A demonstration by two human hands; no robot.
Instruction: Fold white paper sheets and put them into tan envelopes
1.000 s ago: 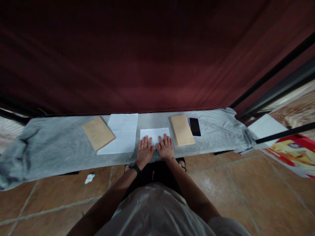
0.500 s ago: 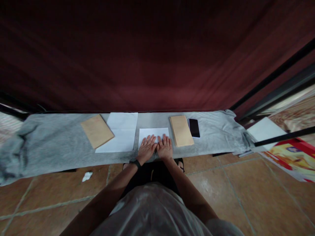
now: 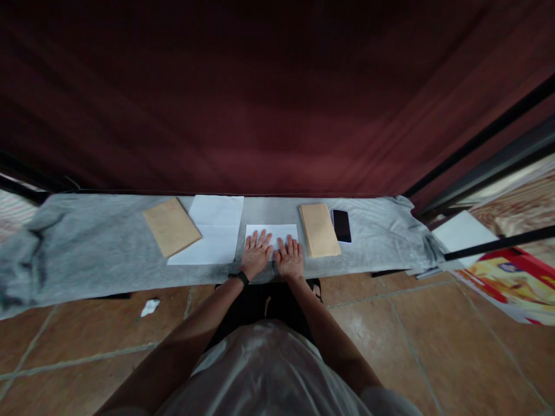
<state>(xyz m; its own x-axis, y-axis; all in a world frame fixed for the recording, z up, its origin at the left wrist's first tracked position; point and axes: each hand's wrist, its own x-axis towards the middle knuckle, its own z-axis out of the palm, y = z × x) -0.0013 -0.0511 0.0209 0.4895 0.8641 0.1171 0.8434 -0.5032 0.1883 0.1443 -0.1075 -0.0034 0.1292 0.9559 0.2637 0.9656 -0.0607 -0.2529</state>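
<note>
A white sheet of paper (image 3: 277,231), apparently folded, lies flat in front of me on the grey cloth. My left hand (image 3: 255,254) rests on its left part, palm down with the fingers spread. On the right part lies my right hand (image 3: 289,257), also flat with fingers apart. Both hands cover the lower portion of the paper. To the left is a larger white sheet (image 3: 217,237) with a crease across it, partly under a brown envelope (image 3: 171,226). Close to my right hand sits a stack of brown envelopes (image 3: 319,230).
A dark-screened phone (image 3: 341,225) lies right of the envelope stack. The grey cloth (image 3: 104,242) covers a long narrow surface against a dark red panel (image 3: 277,115). At the far right stands a red and yellow box (image 3: 515,277). A white scrap (image 3: 150,307) is on the tiled floor.
My left hand has slid slightly left and upward on the paper, widening the gap between my hands. My right hand has stayed almost in place.
</note>
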